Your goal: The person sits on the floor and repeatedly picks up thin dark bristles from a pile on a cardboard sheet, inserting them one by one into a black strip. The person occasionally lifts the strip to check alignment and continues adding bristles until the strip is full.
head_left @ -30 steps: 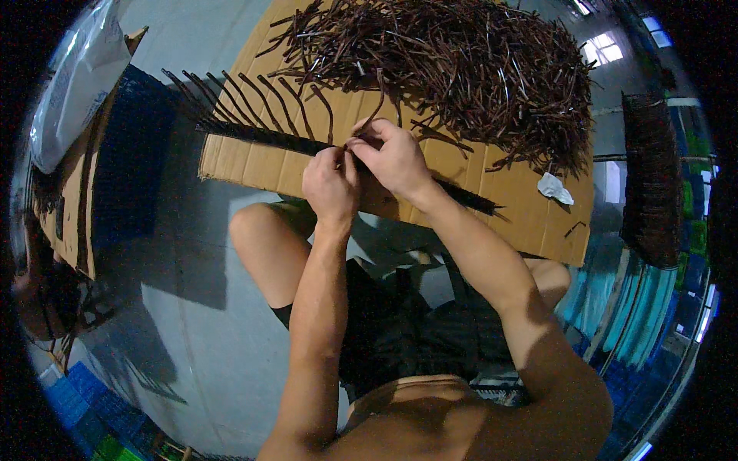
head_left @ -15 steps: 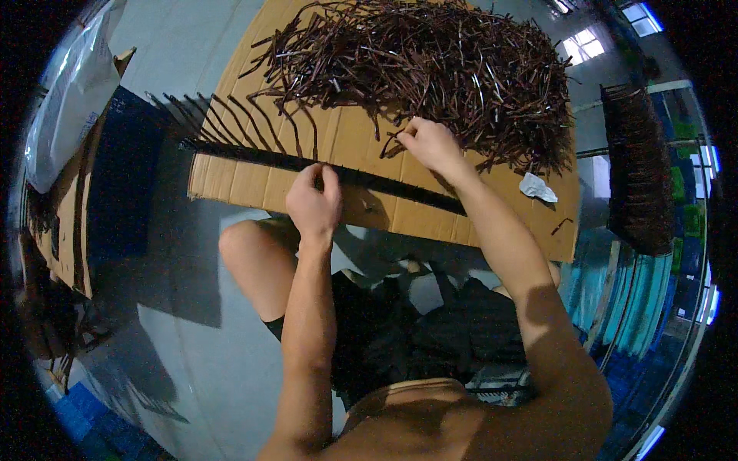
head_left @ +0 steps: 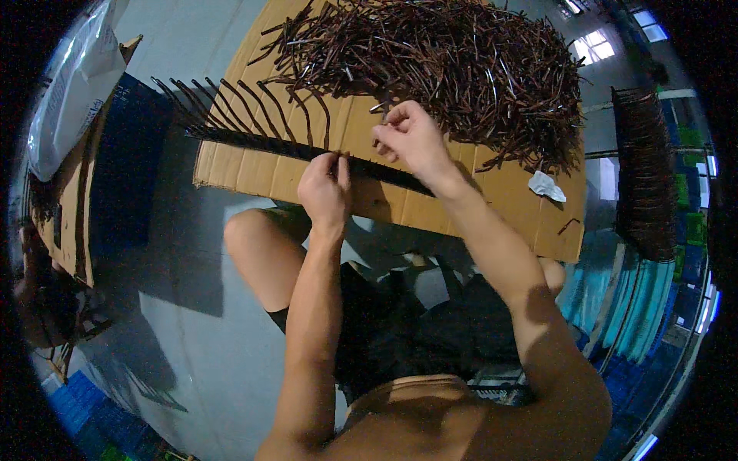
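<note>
Pinching the black strip (head_left: 388, 174) between closed thumb and fingers, the left hand (head_left: 324, 192) apparently steadies it; bent brown rods (head_left: 327, 124) project from the strip leftward of this grip. The right hand (head_left: 415, 146), loosely curled, hovers beyond the strip, its contents unclear, the rod pile (head_left: 438, 61) just past it, presumably for easy reach.

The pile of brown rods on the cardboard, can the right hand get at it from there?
Most likely yes: the right hand is beside the near edge of the pile of brown rods, with nothing apparent between them.
</note>
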A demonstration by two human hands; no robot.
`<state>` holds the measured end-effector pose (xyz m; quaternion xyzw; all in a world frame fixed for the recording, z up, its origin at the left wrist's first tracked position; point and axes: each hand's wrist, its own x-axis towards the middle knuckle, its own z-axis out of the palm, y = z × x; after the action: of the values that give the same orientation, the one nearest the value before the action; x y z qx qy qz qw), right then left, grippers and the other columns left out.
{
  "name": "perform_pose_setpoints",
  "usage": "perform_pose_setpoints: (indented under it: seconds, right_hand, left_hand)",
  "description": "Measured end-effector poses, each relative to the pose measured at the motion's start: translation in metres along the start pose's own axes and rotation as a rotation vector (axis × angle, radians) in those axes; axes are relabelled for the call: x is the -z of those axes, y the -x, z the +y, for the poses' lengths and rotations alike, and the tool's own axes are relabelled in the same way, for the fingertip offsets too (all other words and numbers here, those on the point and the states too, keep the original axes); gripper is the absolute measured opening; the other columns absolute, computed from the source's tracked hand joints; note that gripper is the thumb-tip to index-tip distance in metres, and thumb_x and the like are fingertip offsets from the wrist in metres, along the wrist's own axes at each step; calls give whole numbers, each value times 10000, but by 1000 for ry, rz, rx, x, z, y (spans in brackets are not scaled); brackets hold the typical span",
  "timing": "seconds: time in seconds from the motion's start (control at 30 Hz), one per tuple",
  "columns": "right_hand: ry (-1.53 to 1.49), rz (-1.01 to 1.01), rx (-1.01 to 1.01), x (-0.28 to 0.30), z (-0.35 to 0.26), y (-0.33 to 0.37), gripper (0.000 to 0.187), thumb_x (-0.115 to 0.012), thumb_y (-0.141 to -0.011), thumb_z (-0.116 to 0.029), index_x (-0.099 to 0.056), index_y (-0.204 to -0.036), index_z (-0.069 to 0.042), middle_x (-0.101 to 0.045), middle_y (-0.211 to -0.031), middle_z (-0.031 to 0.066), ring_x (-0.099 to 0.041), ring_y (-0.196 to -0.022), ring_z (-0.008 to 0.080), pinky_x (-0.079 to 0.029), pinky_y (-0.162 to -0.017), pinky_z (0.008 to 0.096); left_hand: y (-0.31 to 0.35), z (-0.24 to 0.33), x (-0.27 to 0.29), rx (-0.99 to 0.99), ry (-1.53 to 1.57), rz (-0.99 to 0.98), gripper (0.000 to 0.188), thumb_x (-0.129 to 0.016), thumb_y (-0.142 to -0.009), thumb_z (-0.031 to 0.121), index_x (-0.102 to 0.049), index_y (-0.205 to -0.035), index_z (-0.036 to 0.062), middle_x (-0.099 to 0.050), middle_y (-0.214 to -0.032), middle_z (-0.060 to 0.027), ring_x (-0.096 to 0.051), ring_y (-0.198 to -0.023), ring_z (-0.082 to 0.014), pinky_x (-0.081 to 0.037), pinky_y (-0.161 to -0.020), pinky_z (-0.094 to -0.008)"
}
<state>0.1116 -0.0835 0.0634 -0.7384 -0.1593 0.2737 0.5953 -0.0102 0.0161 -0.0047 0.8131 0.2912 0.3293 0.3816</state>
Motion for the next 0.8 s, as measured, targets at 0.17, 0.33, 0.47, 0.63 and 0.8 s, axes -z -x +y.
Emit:
perform_pose_setpoints:
  seconds: [0.17,0.33,0.47,0.63,0.8]
  right_hand:
    - [160,82,235,-34,11,4,222,-626,-863,-53,-535,-1035,55,-657,-821,70,-625,-724,113,-508,-656,248]
    - [140,45,244,-43,18,11,144,-633,-856,-66,-626,-961,32,-693,-853,82,-641,-779,117,-508,-715,257]
    - [276,40,231,-43,11,15,165,-657,-844,-111,-628,-941,20,-692,-831,108,-648,-753,131,-509,-694,269]
    - [242,51,273,-41,17,15,164,-657,-842,-117,-631,-939,13,-693,-832,112,-657,-754,144,-510,-686,279]
    - [346,40,338,-39,20,13,178,-652,-838,-126,-629,-942,17,-690,-839,122,-668,-762,190,-511,-702,301]
  left_hand:
    - [-1,-2,-3,-34,-43,25,120,-660,-826,138,-639,-814,21,-632,-757,-145,-615,-678,-303,-486,-627,-367]
    - [-1,0,-2,-37,-66,4,101,-644,-816,128,-629,-796,30,-620,-768,-142,-597,-714,-328,-477,-648,-392]
    - [0,-1,-2,-7,-44,-21,103,-634,-818,125,-620,-795,26,-613,-768,-142,-591,-714,-335,-474,-650,-399]
    - [1,-3,-3,-28,-63,-21,108,-627,-823,124,-608,-796,21,-608,-768,-143,-589,-713,-337,-471,-646,-400]
    - [0,1,-2,-11,-69,-39,108,-626,-826,127,-599,-818,23,-610,-784,-140,-586,-722,-343,-473,-653,-398]
